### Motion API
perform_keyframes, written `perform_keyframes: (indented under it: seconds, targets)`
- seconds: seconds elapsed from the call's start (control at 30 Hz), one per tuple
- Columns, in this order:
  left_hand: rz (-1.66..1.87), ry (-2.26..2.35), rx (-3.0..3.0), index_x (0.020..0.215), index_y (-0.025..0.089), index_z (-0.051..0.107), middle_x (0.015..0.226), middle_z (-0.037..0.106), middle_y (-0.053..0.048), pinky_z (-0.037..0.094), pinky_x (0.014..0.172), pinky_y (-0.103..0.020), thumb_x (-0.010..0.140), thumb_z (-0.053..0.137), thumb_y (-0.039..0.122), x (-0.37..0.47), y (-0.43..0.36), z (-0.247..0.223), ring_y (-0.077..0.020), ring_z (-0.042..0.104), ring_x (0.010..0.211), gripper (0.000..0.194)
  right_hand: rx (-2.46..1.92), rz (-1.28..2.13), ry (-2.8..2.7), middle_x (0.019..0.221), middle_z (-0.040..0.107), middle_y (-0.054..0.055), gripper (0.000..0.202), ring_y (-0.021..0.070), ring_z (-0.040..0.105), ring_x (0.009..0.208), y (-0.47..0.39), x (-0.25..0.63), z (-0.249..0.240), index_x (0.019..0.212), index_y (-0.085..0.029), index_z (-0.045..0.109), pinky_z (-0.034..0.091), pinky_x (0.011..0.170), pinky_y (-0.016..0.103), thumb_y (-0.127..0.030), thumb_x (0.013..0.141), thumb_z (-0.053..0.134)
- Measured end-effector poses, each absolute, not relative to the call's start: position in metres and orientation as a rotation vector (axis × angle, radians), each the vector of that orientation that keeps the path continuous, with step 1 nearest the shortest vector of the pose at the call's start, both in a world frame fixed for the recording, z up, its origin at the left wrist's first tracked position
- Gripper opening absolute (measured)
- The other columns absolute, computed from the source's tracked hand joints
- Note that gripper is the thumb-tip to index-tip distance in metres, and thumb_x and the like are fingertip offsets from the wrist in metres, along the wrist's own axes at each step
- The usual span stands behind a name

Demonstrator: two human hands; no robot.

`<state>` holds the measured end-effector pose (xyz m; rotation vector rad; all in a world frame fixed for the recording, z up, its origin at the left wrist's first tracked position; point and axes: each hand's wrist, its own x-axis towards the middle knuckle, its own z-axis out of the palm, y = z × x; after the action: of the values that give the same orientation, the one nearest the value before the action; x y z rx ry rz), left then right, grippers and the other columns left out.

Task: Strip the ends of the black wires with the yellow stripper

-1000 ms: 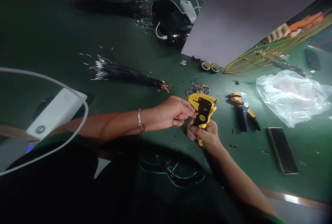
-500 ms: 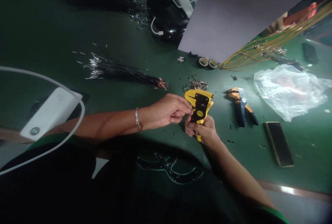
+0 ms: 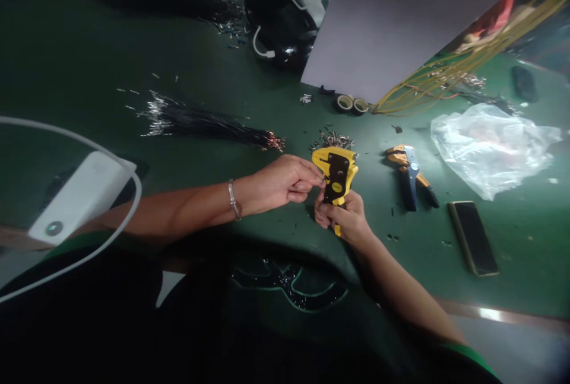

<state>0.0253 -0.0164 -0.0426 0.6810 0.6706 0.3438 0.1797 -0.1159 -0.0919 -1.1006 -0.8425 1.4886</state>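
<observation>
My right hand (image 3: 350, 218) is wrapped round the handles of a yellow and black wire stripper (image 3: 337, 171), held with its head pointing away from me. Close against the left side of that head, my left hand (image 3: 296, 179) has thumb and forefinger pinched together. Whatever the pinch holds is too small to make out. Just beyond the tool's head lies a loose pile of small metal pieces (image 3: 335, 138). To the left, a bundle of black wires (image 3: 205, 126) lies on the green table, silvery tips at one end and coppery ones at the other.
Right of my hands are a second wire stripper (image 3: 413, 177), a phone (image 3: 474, 238) and a clear plastic bag (image 3: 494, 149). Two tape rolls (image 3: 351, 104) sit by a large grey panel (image 3: 383, 22). A white cable (image 3: 111, 161) loops past a white device (image 3: 82, 197) at left.
The whole view has shifted slightly, so things sit a little further left and higher. Both hands keep nearly the same pose at the wire stripper. Something red behind the panel has moved left.
</observation>
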Motion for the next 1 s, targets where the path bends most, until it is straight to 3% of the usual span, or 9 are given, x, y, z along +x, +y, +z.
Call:
perform_keyframes:
  seconds: [0.17, 0.7, 1.0]
  targets:
    - [0.337, 0.660, 0.688, 0.067, 0.008, 0.060, 0.054, 0.046, 0.001, 0.017, 0.039, -0.017, 0.073, 0.057, -0.006, 0.0254, -0.0149, -0.0461, -0.0003, 0.028, 0.040, 0.015, -1.037, 1.542, -0.804, 0.052, 0.052, -0.006, 0.017, 0.0072, 0.041, 0.037, -0.1123, 0.1781, -0.0895, 0.077, -0.017, 0.057, 0.035, 0.035, 0.022, -0.013, 0.066, 0.070]
    - [0.371, 0.592, 0.677, 0.067, 0.009, 0.059, 0.050, 0.041, 0.004, 0.017, 0.038, -0.016, 0.073, 0.057, -0.005, 0.0263, -0.0171, -0.0496, -0.0004, 0.028, 0.039, 0.015, -0.904, 1.726, -0.759, 0.055, 0.051, -0.004, 0.014, 0.0075, 0.040, 0.039, -0.1109, 0.1845, -0.0889, 0.078, -0.016, 0.059, 0.035, 0.035, 0.021, -0.011, 0.066, 0.066]
    - [0.389, 0.638, 0.666, 0.069, 0.008, 0.061, 0.048, 0.041, 0.004, 0.017, 0.039, -0.018, 0.073, 0.056, -0.006, 0.0262, -0.0210, -0.0456, -0.0010, 0.029, 0.039, 0.016, -1.052, 1.501, -0.861, 0.053, 0.051, -0.006, 0.016, 0.0073, 0.041, 0.038, -0.1113, 0.1823, -0.0910, 0.077, -0.016, 0.058, 0.036, 0.037, 0.022, -0.012, 0.066, 0.069]
